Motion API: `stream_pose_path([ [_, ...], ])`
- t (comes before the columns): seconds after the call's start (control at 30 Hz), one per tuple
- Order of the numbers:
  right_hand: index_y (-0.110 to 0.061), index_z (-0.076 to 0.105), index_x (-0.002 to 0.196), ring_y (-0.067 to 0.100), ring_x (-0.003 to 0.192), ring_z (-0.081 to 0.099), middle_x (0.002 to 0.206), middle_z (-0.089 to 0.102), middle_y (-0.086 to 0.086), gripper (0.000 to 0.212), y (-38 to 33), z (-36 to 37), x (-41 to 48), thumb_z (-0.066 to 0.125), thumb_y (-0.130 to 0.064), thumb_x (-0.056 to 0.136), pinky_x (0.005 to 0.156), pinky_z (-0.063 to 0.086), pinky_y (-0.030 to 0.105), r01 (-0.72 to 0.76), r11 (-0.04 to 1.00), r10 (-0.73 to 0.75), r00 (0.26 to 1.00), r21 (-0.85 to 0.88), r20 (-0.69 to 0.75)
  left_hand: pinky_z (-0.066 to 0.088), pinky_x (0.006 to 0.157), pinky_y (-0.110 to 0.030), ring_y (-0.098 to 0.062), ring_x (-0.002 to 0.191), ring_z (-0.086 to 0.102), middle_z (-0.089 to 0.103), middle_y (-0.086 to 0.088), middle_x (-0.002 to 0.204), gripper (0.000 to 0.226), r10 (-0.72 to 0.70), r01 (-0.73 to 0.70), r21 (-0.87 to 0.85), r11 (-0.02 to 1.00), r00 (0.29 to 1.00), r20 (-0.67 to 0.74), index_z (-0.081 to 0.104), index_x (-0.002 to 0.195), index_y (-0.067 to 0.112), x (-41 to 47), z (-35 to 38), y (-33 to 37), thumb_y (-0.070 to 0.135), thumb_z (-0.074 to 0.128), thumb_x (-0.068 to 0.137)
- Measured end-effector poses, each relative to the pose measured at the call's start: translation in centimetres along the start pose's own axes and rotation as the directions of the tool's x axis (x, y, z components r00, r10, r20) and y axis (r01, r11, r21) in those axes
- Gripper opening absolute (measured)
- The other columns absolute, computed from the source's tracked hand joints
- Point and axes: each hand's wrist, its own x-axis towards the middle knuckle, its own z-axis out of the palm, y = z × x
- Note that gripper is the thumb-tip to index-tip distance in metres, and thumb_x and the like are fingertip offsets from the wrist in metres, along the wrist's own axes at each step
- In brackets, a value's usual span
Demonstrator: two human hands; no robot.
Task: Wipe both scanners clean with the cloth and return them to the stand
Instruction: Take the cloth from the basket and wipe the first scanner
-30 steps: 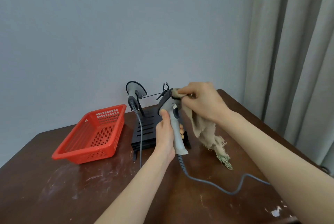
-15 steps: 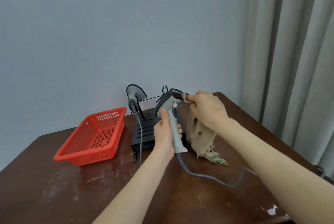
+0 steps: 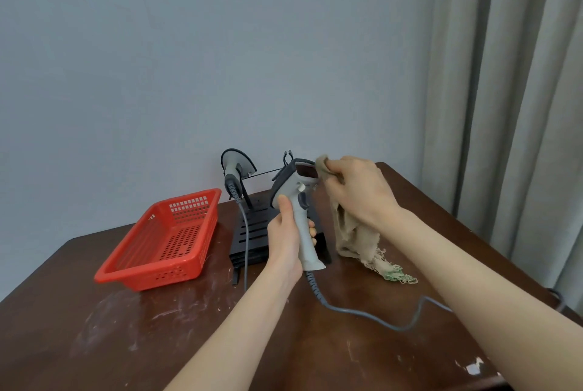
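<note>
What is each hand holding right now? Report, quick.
Left hand: grips the scanner by its handle.
Right hand: pinches the cloth at the scanner's head.

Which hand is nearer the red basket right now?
Left. The left hand grips the scanner by its handle, right of the red basket; the right hand, pinching the cloth at the scanner's head, is farther right.

Left hand [image 3: 285,240] grips scanner [image 3: 299,201]; right hand [image 3: 356,192] presses cloth [image 3: 350,236] against it.
</note>
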Motion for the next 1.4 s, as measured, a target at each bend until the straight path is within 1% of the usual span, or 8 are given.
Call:
stream_pose_path([
  [0.13, -0.035, 0.053, 0.067, 0.016, 0.063, 0.044, 0.065, 0.043, -0.005, 0.032, -1.0, 0.5, -0.3, 0.044, -0.014, 0.089, 0.063, 0.032, 0.03, 0.065, 0.991, -0.08, 0.989, 0.113, 0.129, 0.055, 0.067, -0.039, -0.025, 0.065, 0.066, 0.069, -0.011, 0.073, 0.063, -0.035, 0.035, 0.025, 0.999, 0.999, 0.009, 0.065, 0.086, 0.006, 0.1, 0.0, -0.1, 0.06, 0.034, 0.094],
  [0.27, -0.021, 0.063, 0.096, 0.031, 0.077, 0.052, 0.075, 0.045, -0.001, 0.024, 0.7, 0.0, -0.2, 0.04, -0.016, 0.092, 0.062, 0.034, 0.032, -0.04, 0.98, 0.059, 0.994, -0.197, 0.088, 0.042, 0.044, -0.026, -0.014, 0.043, 0.05, 0.055, -0.004, 0.053, 0.06, -0.045, 0.047, -0.051, 0.998, 0.999, 0.029, 0.06, 0.088, 0.004, 0.1, -0.2, -0.5, 0.057, 0.035, 0.095],
  [0.47, -0.031, 0.05, 0.076, 0.022, 0.066, 0.045, 0.065, 0.042, -0.008, 0.02, -1.0, 0.5, -1.0, 0.045, -0.016, 0.089, 0.059, 0.035, 0.031, 0.149, 0.988, -0.152, 0.983, 0.032, 0.102, 0.049, 0.055, -0.032, -0.019, 0.054, 0.059, 0.063, -0.005, 0.06, 0.061, -0.024, 0.024, -0.001, 1.0, 0.999, 0.038, 0.063, 0.083, 0.006, 0.2, -0.2, -0.7, 0.058, 0.034, 0.095],
  [0.57, -0.024, 0.064, 0.1, 0.032, 0.082, 0.056, 0.083, 0.057, 0.002, 0.026, 0.8, 0.2, -0.1, 0.042, -0.018, 0.089, 0.064, 0.037, 0.033, -0.035, 0.981, 0.056, 0.993, -0.19, 0.108, 0.045, 0.049, -0.028, -0.016, 0.047, 0.054, 0.058, -0.004, 0.055, 0.063, -0.042, 0.043, -0.036, 0.998, 0.998, 0.043, 0.063, 0.089, 0.004, 0.4, -0.5, -0.7, 0.06, 0.033, 0.094],
  [0.73, -0.026, 0.035, 0.055, 0.026, 0.062, 0.048, 0.056, 0.044, -0.003, 0.038, 4.1, 0.0, 0.0, 0.043, -0.014, 0.09, 0.054, 0.034, 0.03, -0.26, 0.963, 0.263, 0.964, -0.068, 0.044, 0.038, 0.036, -0.02, -0.01, 0.038, 0.044, 0.05, 0.0, 0.053, 0.063, -0.033, 0.062, -0.223, 0.973, 0.991, 0.13, 0.061, 0.091, 0.008, 0.7, -1.1, -0.2, 0.064, 0.034, 0.087],
  [1.03, -0.025, 0.03, 0.05, 0.014, 0.048, 0.032, 0.049, 0.037, -0.005, 0.041, 3.3, 1.0, 0.6, 0.045, -0.01, 0.085, 0.051, 0.027, 0.029, -0.288, 0.954, 0.29, 0.957, 0.088, -0.012, 0.039, 0.037, -0.02, -0.01, 0.038, 0.044, 0.049, -0.001, 0.055, 0.063, -0.014, 0.043, -0.208, 0.977, 0.99, 0.137, 0.061, 0.092, 0.008, 1.4, -1.1, 0.3, 0.065, 0.033, 0.088],
  [1.23, -0.029, 0.045, 0.053, 0.008, 0.051, 0.038, 0.049, 0.038, -0.009, 0.036, -0.2, 0.6, 0.9, 0.05, -0.006, 0.08, 0.054, 0.031, 0.026, 0.029, 0.966, 0.01, 0.989, 0.255, -0.147, 0.039, 0.044, -0.025, -0.013, 0.041, 0.046, 0.052, -0.002, 0.05, 0.063, -0.01, 0.019, -0.112, 0.994, 0.997, 0.083, 0.062, 0.087, 0.008, 1.7, -0.8, 0.2, 0.063, 0.032, 0.092],
  [1.4, -0.024, 0.05, 0.061, 0.011, 0.057, 0.04, 0.059, 0.039, -0.008, 0.023, -1.3, 1.8, 0.3, 0.049, -0.01, 0.079, 0.052, 0.032, 0.028, 0.181, 0.965, -0.18, 0.983, 0.19, -0.024, 0.048, 0.052, -0.03, -0.019, 0.051, 0.057, 0.06, -0.006, 0.058, 0.063, 0.0, 0.001, -0.045, 0.999, 1.0, 0.031, 0.062, 0.081, 0.007, 1.5, -0.2, 0.1, 0.061, 0.033, 0.093],
])
